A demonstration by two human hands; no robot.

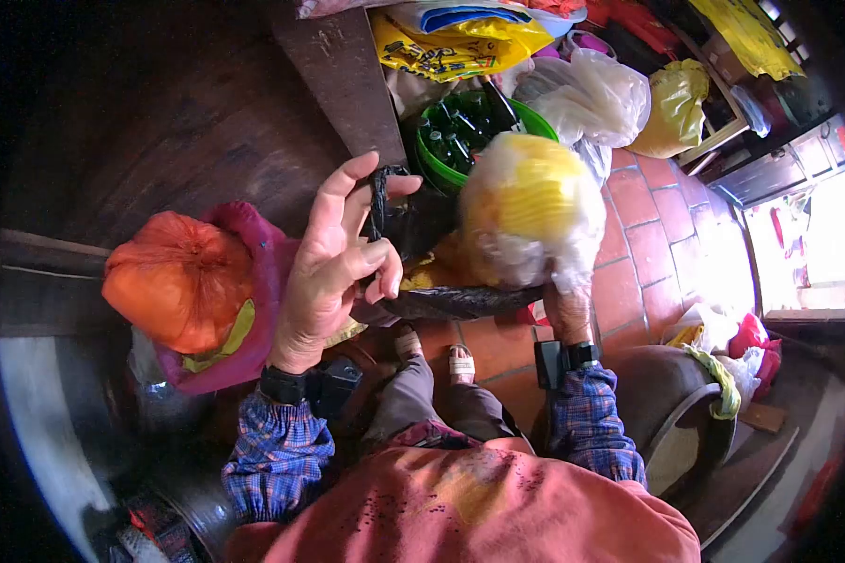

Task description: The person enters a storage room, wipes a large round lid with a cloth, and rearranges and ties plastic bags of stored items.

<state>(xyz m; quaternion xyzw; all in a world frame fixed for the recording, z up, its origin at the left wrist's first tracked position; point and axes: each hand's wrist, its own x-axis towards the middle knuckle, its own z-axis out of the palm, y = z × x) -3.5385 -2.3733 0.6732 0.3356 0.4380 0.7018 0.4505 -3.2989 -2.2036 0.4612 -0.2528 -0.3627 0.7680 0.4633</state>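
My left hand (333, 258) is raised left of centre, its fingers curled around the twisted handle of a black plastic bag (469, 302). The bag hangs open between my hands, with something yellow-brown showing inside it. My right hand (569, 305) holds a clear plastic bag (535, 211) with yellow contents, blurred by motion, above the right side of the black bag. Most of the right fingers are hidden by the clear plastic. Just beyond stands a green tub (538, 122) with dark green bottles (455, 141).
An orange bag (180, 281) sits in a pink-purple container (277, 253) at the left. White (596, 94) and yellow bags (674, 108) lie at the back. A large round jar (638, 385) stands at the right. Red tiles (620, 291) cover the floor.
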